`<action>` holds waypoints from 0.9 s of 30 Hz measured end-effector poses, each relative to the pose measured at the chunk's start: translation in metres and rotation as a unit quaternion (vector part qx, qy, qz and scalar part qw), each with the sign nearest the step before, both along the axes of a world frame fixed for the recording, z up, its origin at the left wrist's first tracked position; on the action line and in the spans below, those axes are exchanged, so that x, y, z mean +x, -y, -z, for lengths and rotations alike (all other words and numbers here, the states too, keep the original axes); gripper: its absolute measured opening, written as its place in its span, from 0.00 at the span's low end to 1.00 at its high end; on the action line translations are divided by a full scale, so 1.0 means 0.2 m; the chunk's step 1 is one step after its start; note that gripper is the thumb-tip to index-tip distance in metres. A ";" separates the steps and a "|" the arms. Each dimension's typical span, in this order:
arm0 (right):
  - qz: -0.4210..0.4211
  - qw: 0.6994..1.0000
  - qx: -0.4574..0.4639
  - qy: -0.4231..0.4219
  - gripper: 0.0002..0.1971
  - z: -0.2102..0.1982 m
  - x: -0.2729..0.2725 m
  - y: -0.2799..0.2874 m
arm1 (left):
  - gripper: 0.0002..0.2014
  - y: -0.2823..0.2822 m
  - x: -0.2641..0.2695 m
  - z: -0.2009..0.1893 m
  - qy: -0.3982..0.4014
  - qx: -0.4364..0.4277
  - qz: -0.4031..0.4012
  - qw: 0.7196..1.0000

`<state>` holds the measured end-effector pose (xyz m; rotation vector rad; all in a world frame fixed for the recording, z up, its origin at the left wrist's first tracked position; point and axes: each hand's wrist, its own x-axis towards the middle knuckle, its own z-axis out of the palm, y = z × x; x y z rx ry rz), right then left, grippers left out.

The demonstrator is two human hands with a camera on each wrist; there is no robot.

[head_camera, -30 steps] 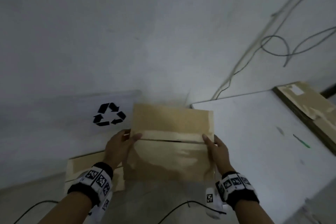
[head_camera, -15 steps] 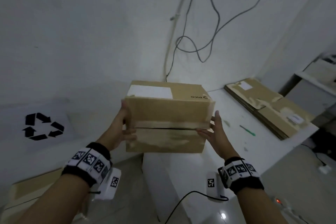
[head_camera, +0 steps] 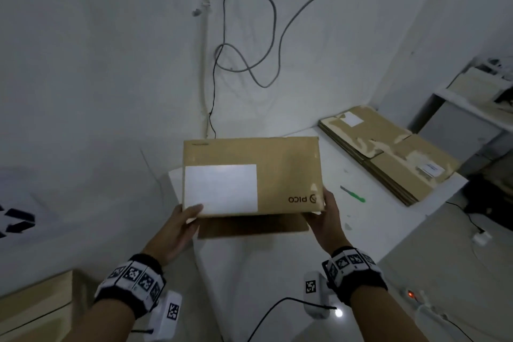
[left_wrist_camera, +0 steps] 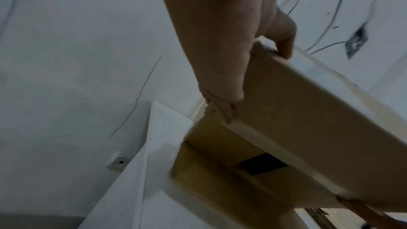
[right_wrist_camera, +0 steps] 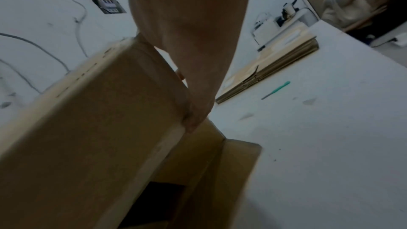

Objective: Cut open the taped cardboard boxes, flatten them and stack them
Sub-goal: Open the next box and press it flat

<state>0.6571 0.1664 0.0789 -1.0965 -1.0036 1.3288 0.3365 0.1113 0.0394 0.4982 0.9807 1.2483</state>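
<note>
Cardboard box [head_camera: 251, 175] sits between my hands over the white table [head_camera: 388, 219]: my left hand [head_camera: 177, 226] grips its near left corner, my right hand [head_camera: 326, 221] its near right corner. Beyond my right hand lie a green cutter [head_camera: 353, 194] and flattened boxes [head_camera: 388, 158].

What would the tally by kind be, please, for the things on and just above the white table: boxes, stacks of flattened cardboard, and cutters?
Cardboard box, held by the left hand and right hand: 1
Stack of flattened cardboard at the table's far right: 1
Green-handled cutter lying on the table: 1
Total: 3
</note>
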 end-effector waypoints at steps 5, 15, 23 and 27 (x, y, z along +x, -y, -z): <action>0.040 0.992 -0.106 -0.048 0.19 0.15 0.14 -0.27 | 0.38 -0.09 0.08 0.17 -0.059 -0.021 0.065 0.996; 0.040 0.964 -0.241 0.101 0.15 0.46 0.48 -0.51 | 0.27 -0.28 0.31 0.31 -0.366 -0.061 0.119 0.921; 0.031 0.900 -0.176 0.398 0.14 0.72 0.89 -0.82 | 0.12 -0.46 0.40 0.20 -0.329 -0.085 -0.149 0.929; 0.005 0.852 -0.153 0.500 0.26 0.79 1.04 -1.01 | 0.20 -0.57 0.58 0.11 -0.414 -0.144 -0.185 0.880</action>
